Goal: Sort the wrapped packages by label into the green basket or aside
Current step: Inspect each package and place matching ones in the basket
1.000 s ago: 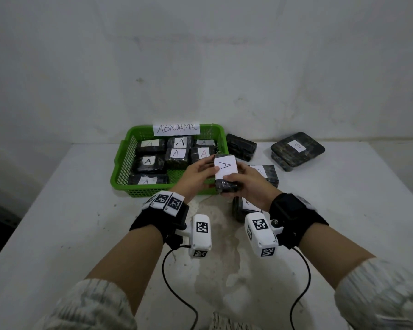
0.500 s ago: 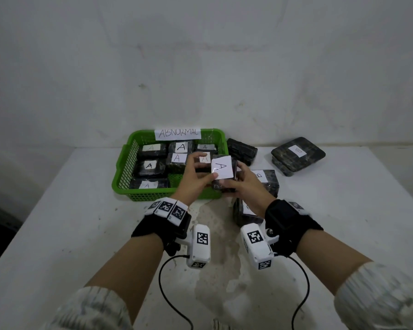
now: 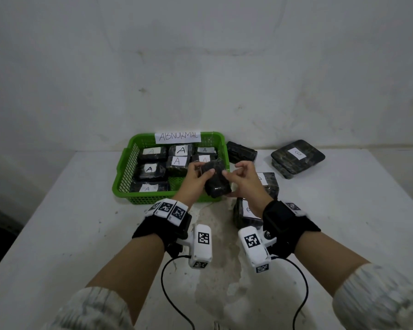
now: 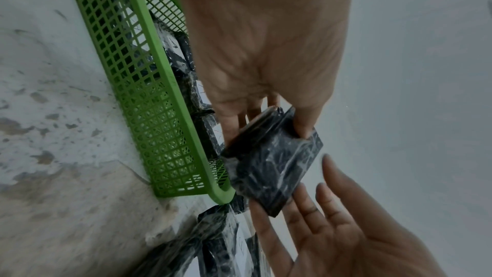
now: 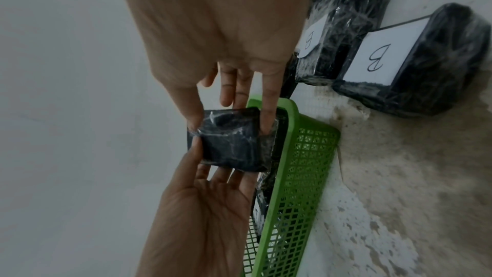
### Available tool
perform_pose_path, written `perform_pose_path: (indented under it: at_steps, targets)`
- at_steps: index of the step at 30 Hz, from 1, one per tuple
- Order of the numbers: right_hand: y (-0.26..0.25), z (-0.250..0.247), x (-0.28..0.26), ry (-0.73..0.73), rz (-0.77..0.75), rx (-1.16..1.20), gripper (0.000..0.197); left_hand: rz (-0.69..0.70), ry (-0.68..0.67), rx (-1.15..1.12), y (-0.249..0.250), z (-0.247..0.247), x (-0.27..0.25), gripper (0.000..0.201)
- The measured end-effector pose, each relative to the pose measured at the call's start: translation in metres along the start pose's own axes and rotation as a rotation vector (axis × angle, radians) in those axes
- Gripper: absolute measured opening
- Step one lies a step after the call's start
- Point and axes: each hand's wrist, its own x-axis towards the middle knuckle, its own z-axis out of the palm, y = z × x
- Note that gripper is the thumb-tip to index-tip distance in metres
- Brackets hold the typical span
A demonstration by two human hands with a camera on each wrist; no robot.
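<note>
Flipped over since half a second earlier, the wrapped package (image 3: 216, 181) hid its "A" label and showed only dark film, held above the near right corner of the green basket (image 3: 126, 163). From the head view, the left hand (image 3: 196, 178) pinched its far end while the right hand (image 3: 244, 182) curled at its other side, both off the worktop (image 3: 69, 222).

On the left wrist view, thumb and fingers clamped the package, and the right hand's fingers were spread loosely, touching its lower edge.

On the right wrist view, thumb and one finger pinched the package; two "B" packages (image 5: 378, 58) lay aside. Basket drop looked imminent.
</note>
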Motion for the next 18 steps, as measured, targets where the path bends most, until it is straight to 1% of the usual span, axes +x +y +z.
perform_pose_path:
  at_steps: [2, 4, 6, 9, 14, 16, 18]
  targets:
    - [-0.0043, -0.0009, 0.0006, 0.007, 0.044, -0.05, 0.034, -0.005, -0.023, -0.011, 0.0018, -0.0009, -0.0012, 0.028]
    - [-0.0054, -0.0034, 0.0033, -0.036, 0.083, -0.063, 0.045, 0.001, -0.059, 0.012, 0.0028, -0.0008, -0.0033, 0.033]
    - [-0.0052, -0.0036, 0.0049, -0.088, 0.107, -0.04, 0.048, 0.008, -0.083, 0.038, 0.0032, -0.0014, -0.0041, 0.036]
    - [-0.0076, -0.0038, 0.0032, -0.118, 0.09, -0.028, 0.036, 0.008, -0.098, 0.044, 0.0039, -0.0027, -0.0044, 0.036]
    - [-0.0081, -0.0018, 0.002, -0.029, 0.03, -0.01, 0.013, 0.003, -0.111, 0.068, 0.0042, -0.0008, -0.0049, 0.035]
    - [-0.0079, -0.0009, 0.0033, -0.028, 0.028, -0.02, 0.012, 0.008, -0.11, 0.066, 0.0042, 0.0006, -0.0046, 0.033]
    - [-0.0089, -0.0012, 0.0028, -0.066, 0.041, -0.028, 0.014, 0.023, -0.108, 0.067, 0.0044, 0.0003, -0.0044, 0.031]
